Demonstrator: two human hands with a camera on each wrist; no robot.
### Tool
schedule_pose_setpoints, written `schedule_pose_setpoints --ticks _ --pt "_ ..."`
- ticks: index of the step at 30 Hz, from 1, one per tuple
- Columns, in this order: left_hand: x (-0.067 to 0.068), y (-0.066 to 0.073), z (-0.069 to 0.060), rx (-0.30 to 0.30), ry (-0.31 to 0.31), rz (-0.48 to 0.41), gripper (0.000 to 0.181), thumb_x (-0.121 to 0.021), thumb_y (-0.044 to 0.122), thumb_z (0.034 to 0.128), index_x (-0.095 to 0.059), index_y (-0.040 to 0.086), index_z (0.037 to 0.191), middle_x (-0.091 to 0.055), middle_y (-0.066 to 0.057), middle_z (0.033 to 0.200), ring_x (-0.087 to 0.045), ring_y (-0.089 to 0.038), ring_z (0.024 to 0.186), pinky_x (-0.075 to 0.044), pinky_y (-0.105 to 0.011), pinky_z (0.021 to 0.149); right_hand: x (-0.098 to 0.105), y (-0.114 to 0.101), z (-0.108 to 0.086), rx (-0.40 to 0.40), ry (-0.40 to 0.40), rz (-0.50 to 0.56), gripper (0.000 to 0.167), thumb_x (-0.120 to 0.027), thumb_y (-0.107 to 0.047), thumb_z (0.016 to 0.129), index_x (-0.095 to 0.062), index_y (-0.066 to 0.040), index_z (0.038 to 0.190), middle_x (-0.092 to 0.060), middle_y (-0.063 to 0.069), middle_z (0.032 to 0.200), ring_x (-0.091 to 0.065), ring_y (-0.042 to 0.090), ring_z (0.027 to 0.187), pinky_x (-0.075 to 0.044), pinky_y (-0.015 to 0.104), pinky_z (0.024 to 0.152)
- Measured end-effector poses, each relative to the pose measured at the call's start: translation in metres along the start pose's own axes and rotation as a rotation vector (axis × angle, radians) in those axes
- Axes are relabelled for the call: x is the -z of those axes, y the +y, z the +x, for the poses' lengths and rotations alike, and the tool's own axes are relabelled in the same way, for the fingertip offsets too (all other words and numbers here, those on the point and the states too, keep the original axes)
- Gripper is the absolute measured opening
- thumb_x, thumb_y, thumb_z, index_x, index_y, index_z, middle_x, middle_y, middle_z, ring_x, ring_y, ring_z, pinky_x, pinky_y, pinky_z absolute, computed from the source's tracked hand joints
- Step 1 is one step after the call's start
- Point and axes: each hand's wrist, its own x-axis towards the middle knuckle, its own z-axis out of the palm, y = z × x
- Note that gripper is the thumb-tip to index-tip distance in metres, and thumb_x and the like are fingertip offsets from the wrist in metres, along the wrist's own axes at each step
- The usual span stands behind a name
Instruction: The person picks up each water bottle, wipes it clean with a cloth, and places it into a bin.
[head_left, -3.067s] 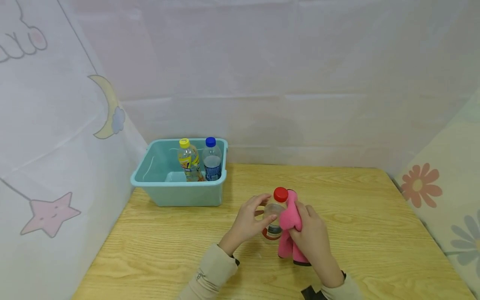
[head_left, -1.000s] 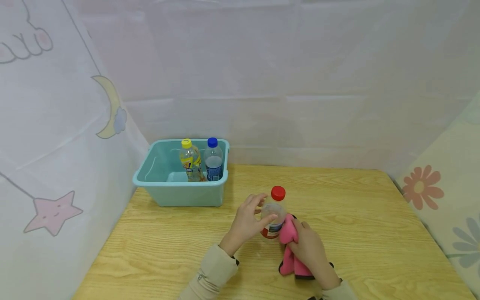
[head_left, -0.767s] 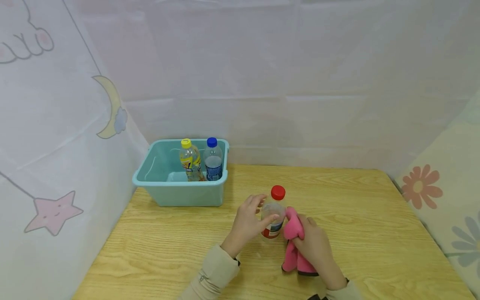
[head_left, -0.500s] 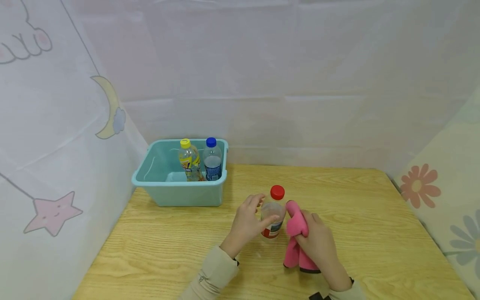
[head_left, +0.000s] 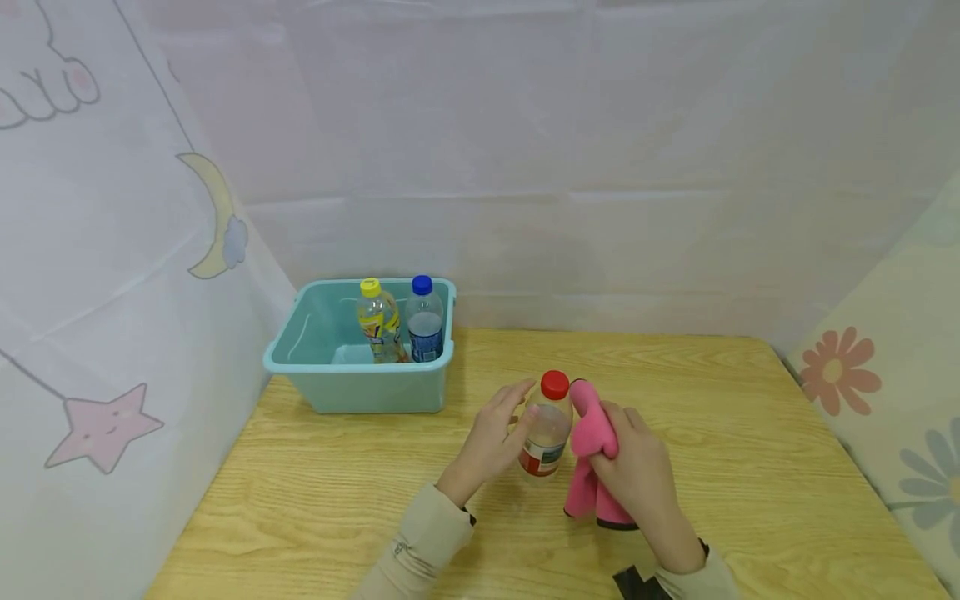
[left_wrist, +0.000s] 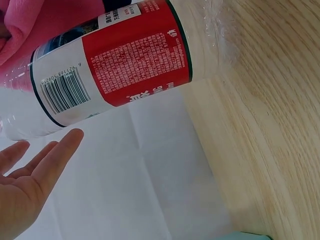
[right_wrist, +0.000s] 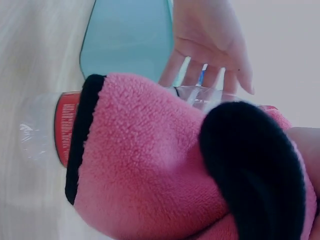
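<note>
A clear plastic bottle (head_left: 543, 457) with a red cap and a red-and-white label stands on the wooden table in the head view. Beside its left side is my left hand (head_left: 487, 437), fingers extended and thumb near the bottle. In the left wrist view a small gap shows between the fingertips (left_wrist: 75, 136) and the bottle's label (left_wrist: 135, 60); any contact elsewhere cannot be told. My right hand (head_left: 637, 467) grips a bunched pink cloth (head_left: 594, 433) with dark edging, close to the bottle's right side. The cloth (right_wrist: 145, 155) hides much of the bottle in the right wrist view.
A light-blue plastic bin (head_left: 360, 368) stands at the back left of the table (head_left: 720, 417). Inside it are a yellow-capped bottle (head_left: 381, 325) and a blue-capped bottle (head_left: 425, 329). A white printed sheet (head_left: 525, 167) hangs behind the table.
My right hand and the cloth have moved down from the bottle, then right and back up beside it. My left thumb has shifted from the bottle's front towards its left side.
</note>
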Motion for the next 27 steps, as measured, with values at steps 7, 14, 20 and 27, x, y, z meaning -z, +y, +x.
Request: schedule_pose_setpoints --ticks 7,14,20,27 --pt "-0.001 -0.001 0.001 0.001 -0.035 -0.015 0.045 -0.037 0.034 0.0986 -0.043 0.008 0.135 -0.047 -0.009 0.131 -0.051 -0.021 0.107 -0.050 -0.026 0.081 0.001 -0.011 0.009 -0.002 -0.001 -0.038 0.054 -0.078 -0.005 0.062 -0.058 0.006 0.111 -0.056 0.018 0.085 -0.053 0.027 0.063 -0.050 0.043 0.054" --pt "-0.001 -0.002 0.002 -0.014 -0.010 -0.050 0.042 -0.040 0.030 0.0984 -0.045 0.005 0.132 -0.053 -0.012 0.123 -0.055 -0.023 0.103 -0.051 -0.027 0.080 -0.002 -0.017 0.015 -0.004 -0.026 -0.054 0.055 -0.078 -0.004 0.061 -0.059 0.006 0.112 -0.055 0.016 0.081 -0.052 0.025 0.060 -0.049 0.040 0.052" --pt "-0.003 -0.003 0.003 -0.005 -0.011 -0.057 0.042 -0.040 0.030 0.0982 -0.045 0.005 0.132 -0.057 -0.013 0.117 -0.057 -0.020 0.102 -0.051 -0.025 0.079 -0.003 -0.020 0.018 -0.013 -0.072 -0.090 0.055 -0.077 -0.005 0.062 -0.058 0.006 0.113 -0.055 0.015 0.080 -0.050 0.022 0.060 -0.048 0.038 0.051" --pt "-0.004 -0.002 0.003 -0.017 -0.002 -0.054 0.040 -0.041 0.028 0.0979 -0.047 0.003 0.129 -0.058 -0.014 0.115 -0.058 -0.021 0.100 -0.051 -0.024 0.078 -0.003 -0.021 0.018 -0.030 -0.120 -0.121 0.058 -0.076 -0.006 0.063 -0.057 0.006 0.116 -0.053 0.013 0.079 -0.046 0.020 0.058 -0.045 0.035 0.048"
